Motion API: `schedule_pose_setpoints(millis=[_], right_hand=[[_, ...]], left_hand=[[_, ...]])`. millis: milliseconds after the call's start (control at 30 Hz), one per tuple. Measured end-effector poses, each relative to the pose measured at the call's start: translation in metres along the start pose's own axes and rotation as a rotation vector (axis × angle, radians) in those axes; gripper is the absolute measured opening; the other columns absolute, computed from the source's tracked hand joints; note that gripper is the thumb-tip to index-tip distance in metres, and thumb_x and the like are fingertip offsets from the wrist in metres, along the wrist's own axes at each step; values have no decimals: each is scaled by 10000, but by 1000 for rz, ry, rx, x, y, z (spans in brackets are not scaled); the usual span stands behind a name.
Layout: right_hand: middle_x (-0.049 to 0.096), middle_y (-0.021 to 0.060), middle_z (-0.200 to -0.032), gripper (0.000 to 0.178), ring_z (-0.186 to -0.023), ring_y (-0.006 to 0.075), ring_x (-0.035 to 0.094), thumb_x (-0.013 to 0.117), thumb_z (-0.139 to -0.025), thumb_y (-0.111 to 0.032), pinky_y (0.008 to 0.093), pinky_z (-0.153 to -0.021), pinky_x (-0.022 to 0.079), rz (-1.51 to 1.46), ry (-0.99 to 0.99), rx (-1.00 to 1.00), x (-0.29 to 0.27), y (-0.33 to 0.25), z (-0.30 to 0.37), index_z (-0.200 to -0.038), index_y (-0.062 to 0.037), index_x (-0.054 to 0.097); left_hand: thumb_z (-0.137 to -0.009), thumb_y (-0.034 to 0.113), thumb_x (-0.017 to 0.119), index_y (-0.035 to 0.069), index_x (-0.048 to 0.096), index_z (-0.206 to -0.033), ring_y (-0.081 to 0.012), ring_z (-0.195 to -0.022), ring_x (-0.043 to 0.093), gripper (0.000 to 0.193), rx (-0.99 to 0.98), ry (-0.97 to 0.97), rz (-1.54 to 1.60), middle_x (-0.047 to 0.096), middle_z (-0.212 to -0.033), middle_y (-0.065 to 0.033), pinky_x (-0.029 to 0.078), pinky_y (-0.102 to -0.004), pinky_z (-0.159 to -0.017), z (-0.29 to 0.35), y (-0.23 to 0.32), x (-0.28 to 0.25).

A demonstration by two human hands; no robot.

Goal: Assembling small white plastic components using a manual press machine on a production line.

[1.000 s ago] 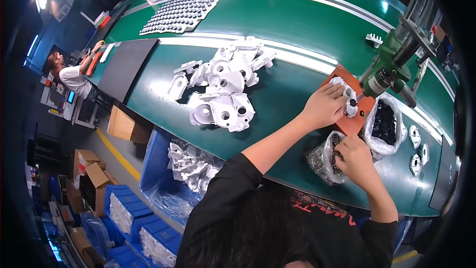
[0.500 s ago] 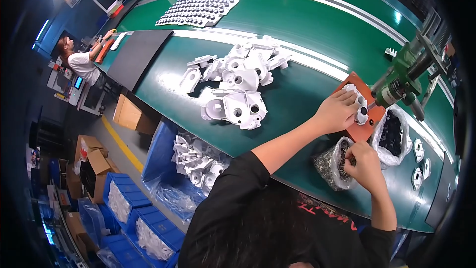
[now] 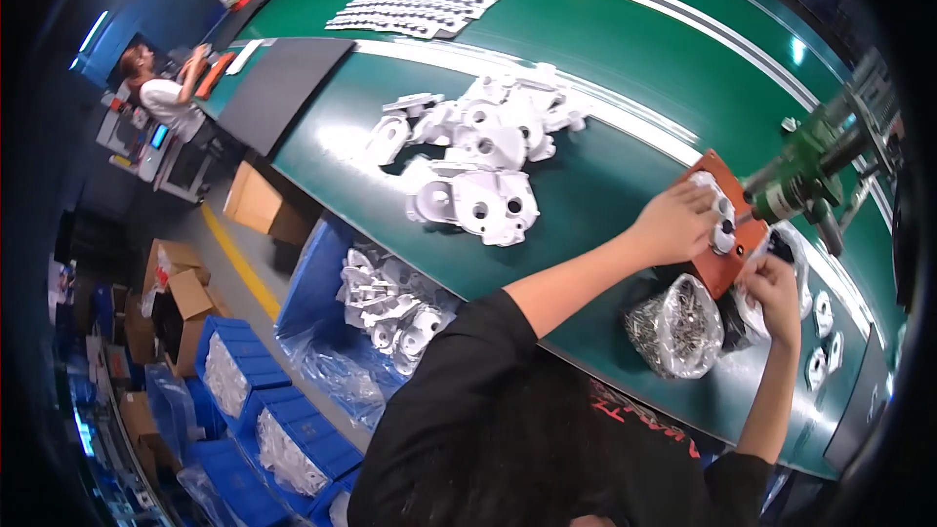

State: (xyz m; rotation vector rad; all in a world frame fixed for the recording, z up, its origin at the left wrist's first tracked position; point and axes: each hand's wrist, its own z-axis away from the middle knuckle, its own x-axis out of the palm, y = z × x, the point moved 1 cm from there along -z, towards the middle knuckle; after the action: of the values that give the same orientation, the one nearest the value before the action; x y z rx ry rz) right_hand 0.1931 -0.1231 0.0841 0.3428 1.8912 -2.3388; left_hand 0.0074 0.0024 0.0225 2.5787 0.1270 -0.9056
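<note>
My left hand (image 3: 678, 224) lies over a white plastic housing (image 3: 723, 236), its fingers curled onto the housing's side and holding it against an orange plate (image 3: 718, 275). My right hand (image 3: 773, 291) is closed in a pinch just beside the plate's near right edge; whatever is between its fingertips is too small to tell. Below it stands a clear plastic bag (image 3: 680, 330) full of small metal screws. Partly behind my right hand is a second clear bag (image 3: 795, 259) with dark contents. The tip of a green machine (image 3: 793, 185) comes close to the housing from the right.
White plastic housings (image 3: 483, 200) are heaped on the green table to the left. Small white parts (image 3: 818, 366) lie at the right. A blue bin (image 3: 317, 273) with more housings stands below the table edge. Farther off, a person (image 3: 168, 102) works at the far left.
My right hand has come up out of the bag of screws and moved right, toward the orange plate. My left hand stays on the housing. The whole view has shifted slightly.
</note>
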Motion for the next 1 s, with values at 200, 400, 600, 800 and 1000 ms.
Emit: schedule_pose_setpoints(millis=[200, 400, 600, 800, 1000], right_hand=[[602, 55, -656, 101, -516, 69, 482, 633, -817, -73, 212, -463, 352, -65, 95, -43, -19, 1, -36, -798, 24, 611], [665, 91, -758, 90, -635, 98, 618, 626, -861, -59, 199, -512, 453, -47, 0, -46, -16, 6, -62, -838, 27, 611], [664, 112, -773, 101, -642, 116, 621, 614, -852, -25, 199, -469, 436, -34, -15, -8, -18, 4, -63, -870, 72, 638], [652, 107, -792, 57, -642, 129, 621, 588, -853, 22, 211, -473, 457, 30, -15, -19, -11, 1, -69, -898, 49, 611], [636, 90, -675, 119, -490, 95, 561, 623, -854, -61, 222, -441, 442, 29, -10, -36, -12, 1, -75, -806, 47, 637]], left_hand=[[-724, 189, 627, 61, 644, -963, -317, -1087, 583, 272, -19, -54, -62, 602, -1189, -152, 435, -415, -979, 0, -5, -6], [-775, 156, 594, 24, 632, -876, -278, -1128, 573, 170, 12, -48, -36, 637, -1122, -159, 415, -410, -1000, -4, -3, -3], [-771, 137, 594, 22, 627, -862, -279, -1097, 588, 150, 39, -10, -31, 644, -1104, -149, 426, -401, -986, -3, -2, 3], [-759, 125, 604, 27, 624, -858, -277, -1084, 595, 141, 43, 7, -35, 649, -1089, -144, 439, -394, -968, -3, -3, 1], [-751, 123, 608, 29, 622, -852, -274, -1074, 597, 138, 49, 16, -36, 647, -1087, -138, 446, -388, -957, -5, -3, 1]])
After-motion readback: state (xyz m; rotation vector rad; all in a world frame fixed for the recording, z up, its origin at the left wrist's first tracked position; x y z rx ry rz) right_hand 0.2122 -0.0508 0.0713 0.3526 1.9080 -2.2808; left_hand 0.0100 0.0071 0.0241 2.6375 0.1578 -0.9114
